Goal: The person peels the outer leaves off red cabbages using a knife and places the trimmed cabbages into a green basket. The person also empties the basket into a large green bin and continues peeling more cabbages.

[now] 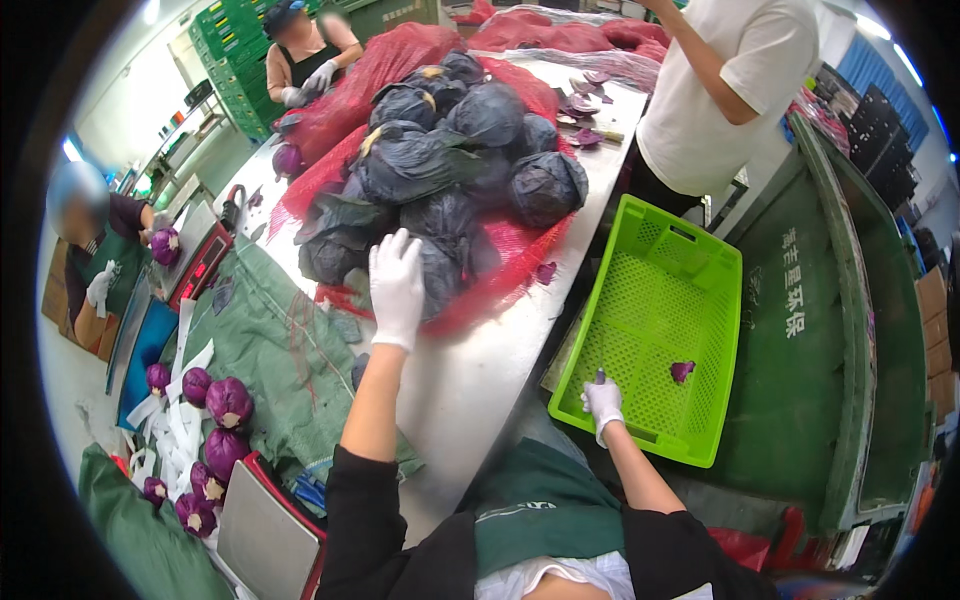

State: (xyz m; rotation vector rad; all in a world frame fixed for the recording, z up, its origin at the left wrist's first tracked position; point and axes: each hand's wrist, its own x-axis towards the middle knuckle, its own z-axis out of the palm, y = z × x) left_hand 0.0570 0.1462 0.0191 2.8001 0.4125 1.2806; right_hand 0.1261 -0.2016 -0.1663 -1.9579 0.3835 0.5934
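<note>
My left hand (396, 289), in a white glove, lies against the near side of a pile of untrimmed red cabbages (420, 161); its fingertips are on the outer leaves. The cabbages rest on an opened red mesh bag (487, 307) on the white table (469, 401). My right hand (601, 401), also gloved in white, is over the near end of a green plastic crate (731, 322). It is closed around a dark handle (600, 375), seemingly a knife's; the blade is hard to make out. One purple leaf scrap (682, 371) lies in the crate.
Several trimmed cabbages (229, 402) and white strips lie at left, near scales (266, 529) and green cloth (262, 330). A large green bin (795, 337) stands right of the crate. Two people work at left; another person in a white shirt (739, 75) stands beyond the crate.
</note>
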